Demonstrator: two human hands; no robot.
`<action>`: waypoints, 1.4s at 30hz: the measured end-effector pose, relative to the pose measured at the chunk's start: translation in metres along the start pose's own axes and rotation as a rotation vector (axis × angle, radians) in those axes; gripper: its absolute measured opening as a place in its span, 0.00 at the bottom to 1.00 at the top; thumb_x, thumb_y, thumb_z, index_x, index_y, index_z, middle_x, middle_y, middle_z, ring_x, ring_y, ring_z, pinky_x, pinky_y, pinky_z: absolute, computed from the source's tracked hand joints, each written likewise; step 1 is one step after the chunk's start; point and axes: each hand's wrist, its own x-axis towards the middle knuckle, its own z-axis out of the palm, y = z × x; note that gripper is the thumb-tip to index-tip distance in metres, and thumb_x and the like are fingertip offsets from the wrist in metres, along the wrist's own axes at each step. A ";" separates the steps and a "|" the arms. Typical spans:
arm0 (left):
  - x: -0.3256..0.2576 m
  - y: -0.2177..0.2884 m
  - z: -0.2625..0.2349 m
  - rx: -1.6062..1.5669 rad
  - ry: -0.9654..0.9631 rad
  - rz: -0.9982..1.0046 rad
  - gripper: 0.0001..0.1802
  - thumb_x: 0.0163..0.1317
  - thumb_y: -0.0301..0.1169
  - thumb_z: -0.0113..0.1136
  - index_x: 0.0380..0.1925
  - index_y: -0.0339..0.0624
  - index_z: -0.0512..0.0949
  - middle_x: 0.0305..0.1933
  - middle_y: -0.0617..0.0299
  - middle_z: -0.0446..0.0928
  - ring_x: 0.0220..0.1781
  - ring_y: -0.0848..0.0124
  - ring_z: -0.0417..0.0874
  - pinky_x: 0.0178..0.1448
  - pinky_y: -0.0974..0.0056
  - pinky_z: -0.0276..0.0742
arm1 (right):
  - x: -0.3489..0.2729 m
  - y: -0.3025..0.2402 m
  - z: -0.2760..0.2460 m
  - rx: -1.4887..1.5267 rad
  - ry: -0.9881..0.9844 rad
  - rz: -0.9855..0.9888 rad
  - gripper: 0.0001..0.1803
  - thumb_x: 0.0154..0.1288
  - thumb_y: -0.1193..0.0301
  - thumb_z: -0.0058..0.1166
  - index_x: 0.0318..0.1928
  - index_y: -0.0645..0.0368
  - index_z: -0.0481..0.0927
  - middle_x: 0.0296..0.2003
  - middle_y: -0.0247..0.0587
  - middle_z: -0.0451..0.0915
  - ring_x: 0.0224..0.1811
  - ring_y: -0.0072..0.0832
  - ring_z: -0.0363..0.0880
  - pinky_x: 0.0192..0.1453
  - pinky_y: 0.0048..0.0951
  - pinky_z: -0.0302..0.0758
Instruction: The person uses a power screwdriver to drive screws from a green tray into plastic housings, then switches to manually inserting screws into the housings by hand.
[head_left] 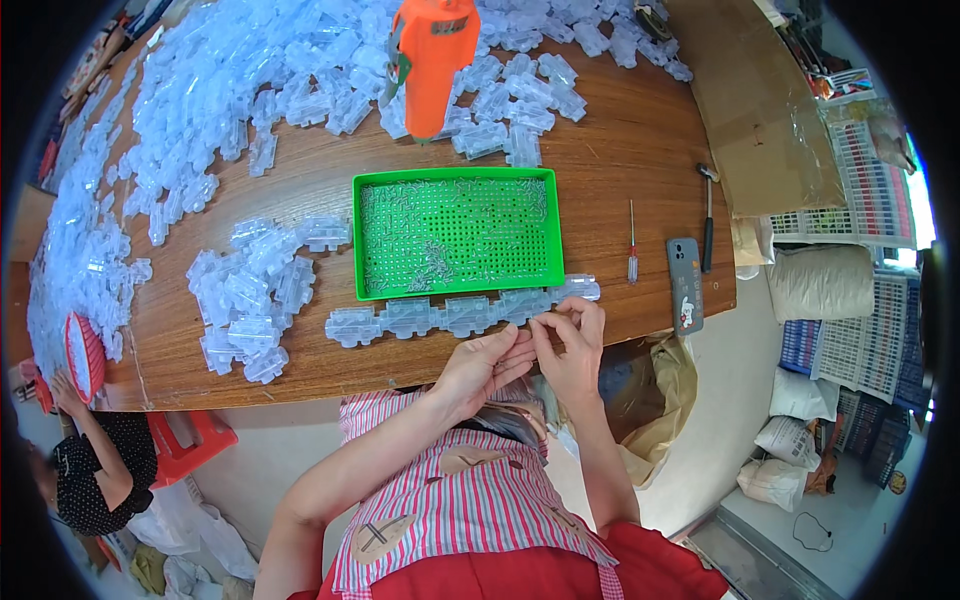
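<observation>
A row of clear plastic pieces (467, 315) lies along the near side of the green perforated tray (358, 240), which holds many small metal screws (432, 265). My left hand (487, 368) is cupped at the row's near edge, its fingers curled and pressed together. Beside it on the right, my right hand (572, 352) pinches thumb and forefinger together close to the left fingertips. Anything between the fingers of either hand is too small or hidden to make out. The fingertips are just short of the right-hand pieces of the row.
An orange power tool (432, 75) is upright beyond the tray. Heaps of clear pieces (250, 60) cover the table's far and left sides, with a smaller pile (250, 295) nearer. At right lie a screwdriver (632, 245), phone (685, 285) and hammer (708, 220). Another person (105, 465) sits left.
</observation>
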 end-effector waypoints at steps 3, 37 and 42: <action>0.002 -0.003 -0.002 -0.040 0.006 0.028 0.22 0.72 0.42 0.53 0.56 0.35 0.75 0.56 0.56 0.79 0.57 0.68 0.81 0.63 0.65 0.78 | 0.004 -0.003 0.000 -0.022 -0.039 -0.006 0.09 0.50 0.77 0.67 0.34 0.59 0.82 0.41 0.40 0.72 0.38 0.36 0.69 0.41 0.35 0.70; -0.009 0.008 -0.002 -0.322 -0.371 -0.032 0.36 0.76 0.53 0.35 0.64 0.30 0.66 0.64 0.48 0.72 0.62 0.64 0.78 0.66 0.61 0.74 | -0.008 -0.049 -0.031 0.035 -0.208 0.049 0.09 0.51 0.77 0.66 0.35 0.58 0.82 0.40 0.39 0.72 0.42 0.35 0.69 0.45 0.33 0.69; -0.013 0.007 0.001 -0.278 -0.358 0.058 0.34 0.76 0.51 0.35 0.66 0.31 0.64 0.66 0.50 0.71 0.64 0.64 0.75 0.67 0.61 0.74 | -0.007 -0.056 -0.028 0.061 -0.214 0.076 0.09 0.51 0.75 0.65 0.34 0.57 0.80 0.40 0.37 0.74 0.44 0.38 0.71 0.49 0.39 0.68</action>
